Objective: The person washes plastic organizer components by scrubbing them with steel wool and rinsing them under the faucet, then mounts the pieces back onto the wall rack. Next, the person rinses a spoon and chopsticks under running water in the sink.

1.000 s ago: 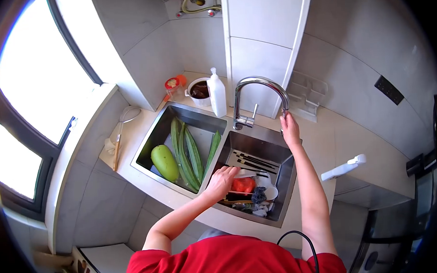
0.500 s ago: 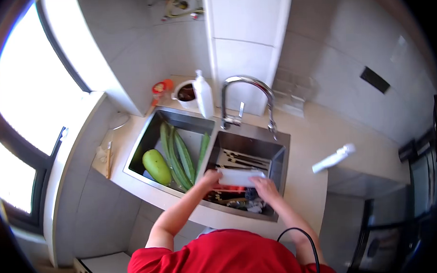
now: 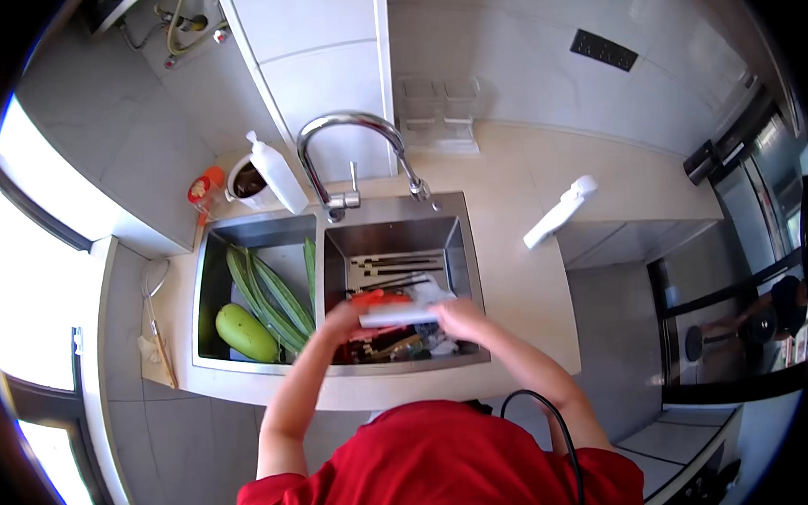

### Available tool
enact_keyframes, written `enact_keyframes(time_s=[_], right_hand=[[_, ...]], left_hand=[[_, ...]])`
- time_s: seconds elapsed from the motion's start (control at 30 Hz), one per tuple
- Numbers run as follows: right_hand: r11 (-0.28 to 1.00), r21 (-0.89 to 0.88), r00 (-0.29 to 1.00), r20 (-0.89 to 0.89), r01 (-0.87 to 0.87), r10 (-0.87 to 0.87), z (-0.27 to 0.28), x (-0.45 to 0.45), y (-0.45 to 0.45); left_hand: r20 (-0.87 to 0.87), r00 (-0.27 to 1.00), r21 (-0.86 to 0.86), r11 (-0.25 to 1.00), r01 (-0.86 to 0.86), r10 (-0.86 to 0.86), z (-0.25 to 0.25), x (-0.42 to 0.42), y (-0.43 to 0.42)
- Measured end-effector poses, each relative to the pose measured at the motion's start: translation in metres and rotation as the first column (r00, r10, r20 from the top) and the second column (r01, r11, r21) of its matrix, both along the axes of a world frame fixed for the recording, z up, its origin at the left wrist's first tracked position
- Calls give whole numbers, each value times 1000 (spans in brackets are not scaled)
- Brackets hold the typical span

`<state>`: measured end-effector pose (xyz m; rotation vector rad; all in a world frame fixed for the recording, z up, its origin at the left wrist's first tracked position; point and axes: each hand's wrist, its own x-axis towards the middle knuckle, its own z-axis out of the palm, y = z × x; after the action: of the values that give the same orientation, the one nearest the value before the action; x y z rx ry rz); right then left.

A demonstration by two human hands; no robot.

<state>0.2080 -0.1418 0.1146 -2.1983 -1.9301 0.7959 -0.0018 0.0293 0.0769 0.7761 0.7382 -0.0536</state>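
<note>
Over the right basin (image 3: 333, 246) of the steel sink, I hold a white rectangular piece like a shallow tray (image 3: 394, 318), seen nearly edge-on. My left hand (image 3: 342, 322) is closed on its left end, somewhat blurred. Its right end is in the closed fingers of my right hand (image 3: 460, 320). Below and behind it lie several dark chopsticks (image 3: 403, 271), something red (image 3: 377, 298) and a whitish, clear-looking item (image 3: 430, 290). Mixed small utensils (image 3: 398, 349) lie nearer me, partly hidden by the tray and hands.
In the left basin are a green gourd (image 3: 247, 334) and several long ridged gourds (image 3: 272, 293). Behind stand the faucet (image 3: 350, 121), a white pump bottle (image 3: 278, 175) and a white pot (image 3: 248, 182). A white bottle (image 3: 558, 213) lies on the right counter; a strainer (image 3: 156, 279) is at left.
My view has swung to the right, so the sink appears further left. The tray has tipped from showing its broad face to nearly edge-on, still between both hands.
</note>
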Motion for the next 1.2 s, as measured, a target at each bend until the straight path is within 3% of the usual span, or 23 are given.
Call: enact_keyframes(time_s=[0.03,0.1,0.2,0.23,0.27,0.3,0.4,0.47,0.5,0.57,0.63,0.67,0.7,0.73,0.8,0.9,0.93,1.0,1.03,1.07,1.1,1.13,1.2], right_hand=[[984,179,999,31,-21,16,5,6,7],[784,621,1000,26,-22,7,62,4,14],[566,821,968,201,-83,-149,74,-10,17],[599,793,942,279,-115,-188,52,-12,8],[938,347,999,30,22,-35,13,-6,3],[975,-220,963,-268,-26,-35,-17,1,-2],[993,-106,998,33,-56,60,-1,-7,1],[939,343,998,56,-3,-18,30,1,9],[939,343,998,60,-3,-19,57,0,13],[547,831,971,201,-101,-126,100,-6,17],[585,807,971,193,-78,-138,53,-5,10],[622,781,973,182,-54,-144,20,-8,4],[998,-32,992,-117,45,-48,-9,-1,-5],[999,-30,992,-117,44,-47,-9,-5,-9],[998,-26,995,76,-65,67,-2,-1,-5],[834,552,992,104,0,-69,76,-1,8],[832,554,992,104,-2,-66,81,-5,10],[549,829,949,252,-111,-188,84,-11,11],[559,818,949,268,-133,-166,60,-12,6],[919,395,999,34,4,-18,17,-5,1],[986,-168,970,-242,-20,-21,-14,0,-6],[999,-13,976,-216,-42,38,-19,-5,-16],[999,32,999,24,26,-27,27,-7,-5]], left_hand=[[-291,947,296,954,-50,140,18,4,11],[8,981,453,874,-174,191,101,8,15],[291,931,635,683,-361,221,118,6,7],[251,933,602,714,-358,257,91,10,-1],[-35,973,421,886,-193,228,30,6,3],[-330,944,46,998,42,-24,-16,1,4],[-345,936,128,985,115,-64,5,-2,3],[-136,985,281,958,-64,106,40,2,24],[-15,981,401,900,-169,191,101,8,12],[170,965,537,803,-260,198,142,6,5],[220,942,598,727,-337,255,120,11,-7],[136,941,505,795,-336,311,42,9,-2],[-311,949,109,994,-14,47,33,9,-4],[-423,899,-64,994,91,-110,18,8,-11],[-229,970,133,985,112,-80,35,5,-6],[37,972,387,893,-228,232,92,10,13],[146,950,483,818,-312,276,135,10,3],[254,938,582,738,-342,234,124,10,1],[47,965,578,780,-238,260,73,9,2],[-160,950,553,822,-140,270,26,5,0],[-331,940,249,969,-2,87,-13,-7,-9],[-425,894,-90,989,113,-141,-35,-12,-9],[-160,986,123,990,63,-43,20,-6,-1]])
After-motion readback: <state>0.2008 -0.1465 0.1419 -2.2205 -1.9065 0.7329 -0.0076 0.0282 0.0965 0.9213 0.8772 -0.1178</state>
